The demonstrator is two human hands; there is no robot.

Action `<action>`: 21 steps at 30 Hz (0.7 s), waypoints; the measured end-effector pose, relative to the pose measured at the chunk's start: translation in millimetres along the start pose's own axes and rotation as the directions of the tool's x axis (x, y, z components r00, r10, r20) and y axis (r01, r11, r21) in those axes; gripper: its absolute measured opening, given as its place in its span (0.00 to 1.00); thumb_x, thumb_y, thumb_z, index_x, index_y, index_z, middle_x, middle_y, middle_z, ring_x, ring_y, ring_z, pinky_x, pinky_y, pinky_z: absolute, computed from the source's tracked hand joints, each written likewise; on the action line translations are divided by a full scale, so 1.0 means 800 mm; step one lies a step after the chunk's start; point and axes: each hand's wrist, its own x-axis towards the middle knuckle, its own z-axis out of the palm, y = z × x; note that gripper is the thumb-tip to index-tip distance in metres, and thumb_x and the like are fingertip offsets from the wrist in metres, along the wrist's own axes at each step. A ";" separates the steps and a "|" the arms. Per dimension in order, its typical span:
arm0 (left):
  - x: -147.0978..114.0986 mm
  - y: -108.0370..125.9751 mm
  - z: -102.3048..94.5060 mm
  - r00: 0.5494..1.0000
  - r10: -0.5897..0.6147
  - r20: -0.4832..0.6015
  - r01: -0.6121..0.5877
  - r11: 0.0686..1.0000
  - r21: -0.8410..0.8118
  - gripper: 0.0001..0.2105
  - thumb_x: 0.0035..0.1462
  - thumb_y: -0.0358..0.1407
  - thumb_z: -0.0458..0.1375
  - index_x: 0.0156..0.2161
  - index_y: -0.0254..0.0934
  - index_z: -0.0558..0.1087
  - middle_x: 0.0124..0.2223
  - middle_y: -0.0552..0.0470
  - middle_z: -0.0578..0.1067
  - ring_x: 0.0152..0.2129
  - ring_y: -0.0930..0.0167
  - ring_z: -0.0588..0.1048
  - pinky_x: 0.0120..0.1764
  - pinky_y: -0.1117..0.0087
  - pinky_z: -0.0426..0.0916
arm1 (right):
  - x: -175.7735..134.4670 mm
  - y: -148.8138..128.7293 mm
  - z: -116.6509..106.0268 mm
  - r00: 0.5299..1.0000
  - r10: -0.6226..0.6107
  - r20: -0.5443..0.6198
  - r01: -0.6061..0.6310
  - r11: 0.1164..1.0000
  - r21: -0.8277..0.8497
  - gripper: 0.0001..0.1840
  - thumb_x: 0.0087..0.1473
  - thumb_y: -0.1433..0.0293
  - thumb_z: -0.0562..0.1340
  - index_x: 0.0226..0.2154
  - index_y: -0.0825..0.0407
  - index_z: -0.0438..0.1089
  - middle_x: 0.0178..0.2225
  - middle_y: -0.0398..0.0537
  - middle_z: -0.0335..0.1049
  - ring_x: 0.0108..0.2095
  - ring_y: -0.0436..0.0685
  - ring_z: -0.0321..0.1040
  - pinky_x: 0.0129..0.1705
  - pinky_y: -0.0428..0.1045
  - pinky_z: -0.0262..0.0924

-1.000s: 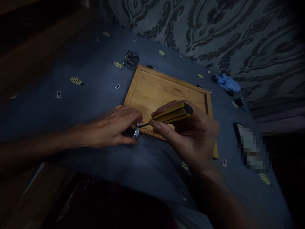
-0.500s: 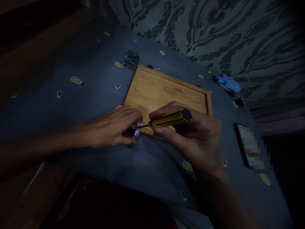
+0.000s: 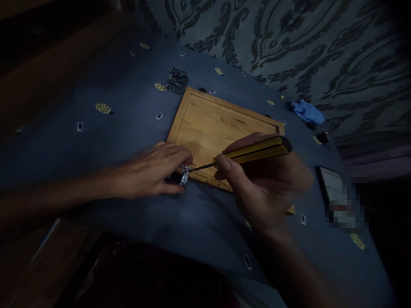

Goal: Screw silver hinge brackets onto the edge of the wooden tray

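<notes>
My left hand (image 3: 154, 170) is closed around a small silver metal hinge (image 3: 184, 177) at the near left corner of a wooden cabinet door (image 3: 215, 122). The door lies flat, and small dark holes show along its near edge. In my right hand (image 3: 268, 188) is a screwdriver (image 3: 253, 152) with a yellow and black handle, pinched between thumb and fingers. Its thin shaft slants down to the left, with the tip at the hinge. Whether the tip sits in a screw is too small to tell.
A blue patterned cloth (image 3: 125, 85) covers the surface. Dark metal parts (image 3: 176, 80) lie beyond the door's far left corner. To the right are a crumpled blue cloth (image 3: 308, 112), a small dark object (image 3: 322, 137) and a phone (image 3: 330, 184). A patterned wall (image 3: 289, 42) stands behind.
My right hand has shifted right, and the screwdriver handle has moved right and up, showing more of the shaft and the door's near edge. My left hand stays at the hinge.
</notes>
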 end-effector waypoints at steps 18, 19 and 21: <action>0.000 0.001 0.000 1.000 0.005 -0.009 -0.005 1.000 0.007 0.13 0.65 0.38 0.67 0.46 0.39 0.67 0.46 0.52 0.75 0.43 0.65 0.73 0.51 0.62 0.63 | 0.002 0.011 0.005 0.993 -0.100 0.068 0.102 0.994 -0.024 0.13 0.55 0.67 0.78 0.29 0.46 0.74 0.26 0.38 0.71 0.25 0.52 0.70 0.26 0.50 0.68; 0.000 0.001 0.000 1.000 0.008 -0.009 -0.007 1.000 0.009 0.13 0.65 0.38 0.67 0.47 0.39 0.67 0.47 0.52 0.75 0.43 0.64 0.73 0.51 0.62 0.63 | 0.003 0.011 0.005 0.990 -0.111 0.082 0.112 0.994 -0.009 0.12 0.55 0.67 0.78 0.30 0.46 0.75 0.26 0.38 0.71 0.26 0.52 0.71 0.26 0.50 0.68; 0.000 0.000 0.000 1.000 0.007 -0.006 -0.007 1.000 0.013 0.14 0.65 0.39 0.67 0.47 0.39 0.67 0.47 0.51 0.76 0.44 0.64 0.73 0.52 0.61 0.63 | 0.006 0.008 0.002 0.987 -0.101 0.129 0.095 0.994 0.051 0.10 0.55 0.68 0.78 0.33 0.46 0.76 0.28 0.39 0.74 0.27 0.52 0.72 0.27 0.49 0.68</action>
